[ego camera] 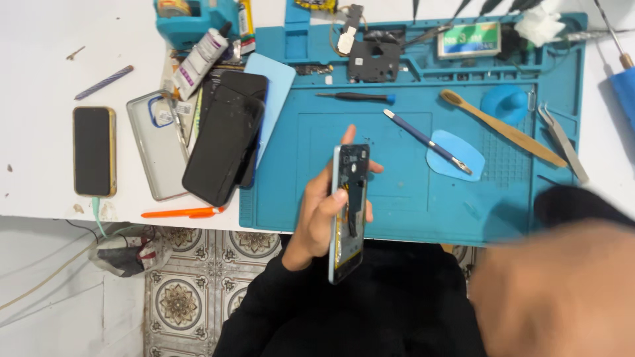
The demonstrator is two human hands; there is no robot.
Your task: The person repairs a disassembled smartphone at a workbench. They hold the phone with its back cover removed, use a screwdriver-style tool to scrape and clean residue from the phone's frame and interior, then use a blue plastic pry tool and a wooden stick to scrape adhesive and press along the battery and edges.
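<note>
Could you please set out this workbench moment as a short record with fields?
Setting: white table with a blue repair mat
Left hand: grip closed around an opened phone, its back cover off and inner parts showing
Right hand: blurred, close to the camera; grip cannot be told
On the mat: blue-handled tool, wooden toothbrush, black screwdriver, tweezers
Left of the mat: stacked dark phones, a clear case, a gold-edged phone, an orange pen

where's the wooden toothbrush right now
In the head view the wooden toothbrush lies diagonally on the right part of the blue mat, between the blue dish and the tweezers.
</note>
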